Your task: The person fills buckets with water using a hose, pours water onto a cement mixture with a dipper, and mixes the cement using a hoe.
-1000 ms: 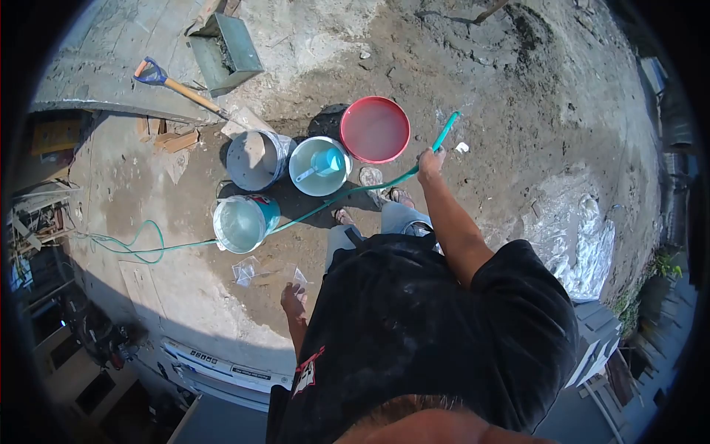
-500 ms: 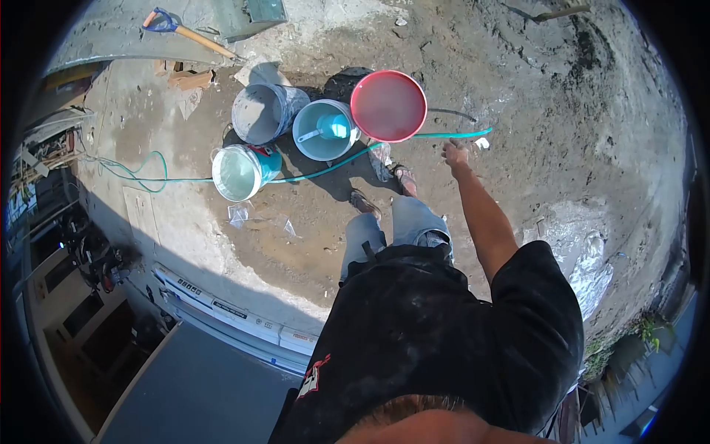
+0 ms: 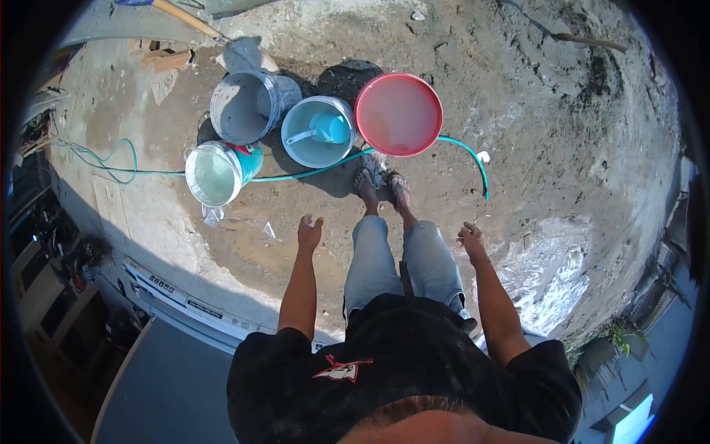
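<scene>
The person stood on rough, damp-looking ground, both arms reaching downward. The left hand [image 3: 310, 231] was open in mid-air, thumb apart from the fingers, near a small piece of clear plastic [image 3: 269, 231] lying on the ground. The right hand [image 3: 471, 238], also in mid-air, had its fingers loosely bent and slightly parted, near the free end of a thin green hose [image 3: 478, 164]. The hose lay on the ground, running from loose loops at the far left, past the buckets and out of sight behind a round red-rimmed tub [image 3: 399, 115], then curving out on its right side. Cloudy liquid filled the tub.

Just left of it stood a round, pale bucket [image 3: 314, 157] holding a light-blue plastic dipper [image 3: 329, 128] with a long handle. Beside that was a dusty grey bucket [image 3: 240, 111]. Closer to the person, a teal bucket with a white rim [image 3: 251, 163] leaned into view with pale liquid inside. Sandalled feet [image 3: 399, 189] were planted near the tub, and a crumpled silvery sheet [image 3: 551, 296] lay to the right.
</scene>
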Tool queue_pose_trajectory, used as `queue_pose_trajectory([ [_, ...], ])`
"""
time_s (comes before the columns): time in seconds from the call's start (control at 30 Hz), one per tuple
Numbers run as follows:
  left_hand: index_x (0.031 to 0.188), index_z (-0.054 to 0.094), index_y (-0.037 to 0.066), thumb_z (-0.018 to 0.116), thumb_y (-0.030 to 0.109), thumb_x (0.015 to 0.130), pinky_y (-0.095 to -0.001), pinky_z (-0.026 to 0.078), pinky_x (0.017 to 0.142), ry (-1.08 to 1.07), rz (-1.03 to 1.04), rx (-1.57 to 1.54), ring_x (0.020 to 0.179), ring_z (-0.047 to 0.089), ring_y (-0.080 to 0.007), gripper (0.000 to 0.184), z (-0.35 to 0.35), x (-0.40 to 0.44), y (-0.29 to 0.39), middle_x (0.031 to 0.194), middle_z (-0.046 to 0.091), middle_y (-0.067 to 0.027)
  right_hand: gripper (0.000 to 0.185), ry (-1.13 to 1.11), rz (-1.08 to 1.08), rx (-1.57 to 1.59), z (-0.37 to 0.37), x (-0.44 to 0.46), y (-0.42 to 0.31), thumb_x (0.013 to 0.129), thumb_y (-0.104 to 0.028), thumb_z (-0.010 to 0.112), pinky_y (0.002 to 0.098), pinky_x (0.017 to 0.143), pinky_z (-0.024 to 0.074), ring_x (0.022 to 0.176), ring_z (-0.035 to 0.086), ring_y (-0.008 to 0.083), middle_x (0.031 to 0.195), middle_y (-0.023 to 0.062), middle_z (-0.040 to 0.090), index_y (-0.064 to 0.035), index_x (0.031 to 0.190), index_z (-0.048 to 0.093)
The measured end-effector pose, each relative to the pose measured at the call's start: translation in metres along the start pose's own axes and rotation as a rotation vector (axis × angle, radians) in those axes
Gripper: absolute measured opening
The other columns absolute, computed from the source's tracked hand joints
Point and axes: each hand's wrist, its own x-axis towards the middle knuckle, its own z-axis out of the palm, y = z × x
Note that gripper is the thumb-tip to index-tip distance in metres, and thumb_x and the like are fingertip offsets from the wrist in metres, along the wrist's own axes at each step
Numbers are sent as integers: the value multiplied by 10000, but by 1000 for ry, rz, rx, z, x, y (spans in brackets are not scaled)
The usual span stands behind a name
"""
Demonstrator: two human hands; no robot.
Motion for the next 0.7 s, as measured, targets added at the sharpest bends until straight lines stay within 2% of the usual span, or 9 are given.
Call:
queue_pose_trajectory([
  [0.1, 1216, 507, -57, 643, 338, 788, -436, 401, 979, 68, 180, 105, 1158, 509, -395, 598, 17, 127, 34, 1228, 531, -273, 458, 97, 33, 20, -25, -2, 4, 919, -248, 539, 273, 602, 460, 731, 597, 134, 916, 65, 616, -53, 1325, 457],
  [0.13, 1227, 498, -55, 649, 325, 785, -433, 397, 985, 112, 186, 181, 1146, 508, -392, 602, 20, 160, 53, 1216, 534, -267, 457, 119, 58, 23, -29, -6, 7, 921, -246, 540, 264, 598, 455, 735, 595, 130, 914, 58, 613, -60, 1329, 454],
  [0.2, 1226, 489, -37, 673, 320, 763, -455, 409, 965, 136, 392, 372, 1163, 486, -378, 613, 31, 242, 54, 1219, 525, -235, 462, 163, 154, 35, -29, -10, 17, 921, -223, 532, 242, 614, 445, 724, 588, 108, 905, 53, 625, -38, 1335, 442],
  [0.27, 1223, 468, -18, 696, 321, 738, -494, 392, 962, 257, 411, 595, 1177, 454, -372, 634, 37, 285, 72, 1227, 508, -194, 452, 178, 212, 40, -25, -13, 38, 920, -203, 524, 246, 611, 448, 721, 586, 108, 905, 55, 630, -32, 1331, 444],
  [0.43, 1219, 436, -20, 655, 217, 735, -517, 336, 981, 217, 336, 943, 1202, 420, -370, 582, 48, 352, 62, 1229, 495, -191, 449, 159, 289, -88, -6, -14, 95, 901, -190, 542, 251, 560, 447, 683, 588, 117, 858, 65, 623, -39, 1316, 464],
  [0.5, 1157, 493, -22, 623, 176, 728, -494, 354, 965, 234, 295, 963, 1185, 454, -371, 490, 56, 367, 48, 1189, 531, -195, 444, 154, 333, -73, 3, -13, 103, 902, -188, 542, 249, 569, 451, 693, 591, 119, 860, 71, 625, -27, 1309, 469],
  [0.6, 1056, 564, -19, 651, 223, 727, -487, 431, 880, 69, 168, 965, 1042, 571, -363, 418, 56, 377, 33, 1040, 614, -194, 443, 102, 299, -73, 19, -9, 93, 909, -198, 538, 239, 591, 460, 705, 593, 117, 860, 75, 626, -15, 1306, 469],
  [0.67, 967, 604, -10, 702, 274, 705, -460, 497, 715, -362, -25, 585, 787, 645, -308, 399, 54, 369, 29, 829, 646, -155, 441, 94, 275, -81, 30, -5, 68, 912, -202, 538, 242, 595, 464, 706, 594, 117, 861, 76, 627, -16, 1305, 471],
  [0.7, 973, 601, -22, 723, 307, 695, -442, 502, 664, -380, -96, 310, 725, 639, -289, 447, 61, 365, 21, 777, 637, -145, 439, 87, 251, -91, 33, -5, 60, 914, -206, 538, 244, 599, 468, 707, 595, 117, 862, 76, 628, -16, 1304, 474],
])
